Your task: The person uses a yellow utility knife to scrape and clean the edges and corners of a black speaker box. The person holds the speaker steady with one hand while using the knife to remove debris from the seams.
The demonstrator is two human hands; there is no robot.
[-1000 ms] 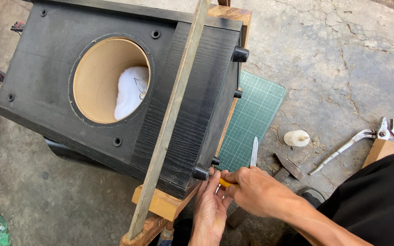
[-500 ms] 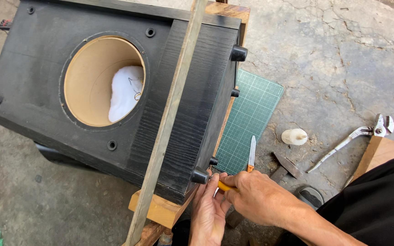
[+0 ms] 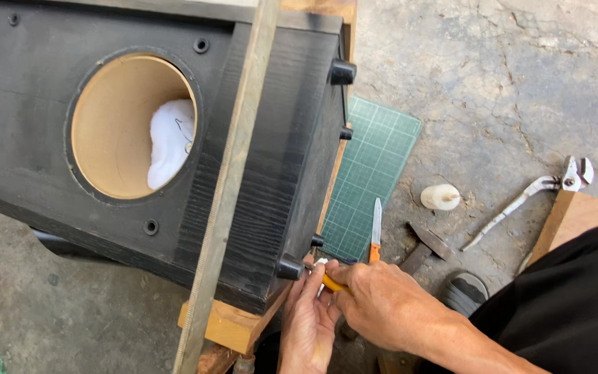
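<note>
Right hand (image 3: 382, 308) closed around a yellow-handled tool (image 3: 332, 282) at the lower corner of the black speaker cabinet (image 3: 271, 173). Left hand (image 3: 309, 325), fingers loosely curled, touches the corner just below. Green cutting mat (image 3: 372, 173) at 1 o'clock; pincers (image 3: 527, 201) at 3 o'clock.

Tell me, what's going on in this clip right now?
A person crouches beside a black speaker box lying on wooden blocks, a wooden strip laid across it. Both hands work at the box's near corner: the right hand grips a yellow-handled tool beside a rubber foot, and the left hand steadies there. A cutting mat, knife and pliers lie on the concrete.
</note>
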